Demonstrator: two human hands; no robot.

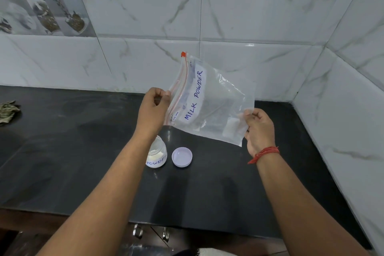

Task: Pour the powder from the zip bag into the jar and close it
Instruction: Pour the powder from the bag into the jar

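Item: zip bag (209, 102), clear plastic, label "MILK POWDER", red slider tab at top end; held in the air above the counter (83, 151), turned on its side so the zip edge faces left and down. Lower mouth corner sits just above the jar (157, 155), presumably so contents fall straight in. Little powder is seen inside the bag (a faint whitish patch near the bottom corner; amt. cannot be judged). Left hand (153, 108): fingers closed in a pinch on the zip-edge lip, apparently to keep the mouth parted. Right hand (258, 129): thumb and fingers closed on the bag's bottom edge, lifting it to give the tilt; red thread (264, 154) worn at the wrist. Jar: upright on counter, open, partly hidden behind the left forearm, white powder visible inside, label reads "POWDER". Lid (182, 157): white, lying inside-up on the counter just right of the jar, apart from it, not yet fitted. Misc.: crumpled cloth (8, 111) at far left of the counter, well apart.
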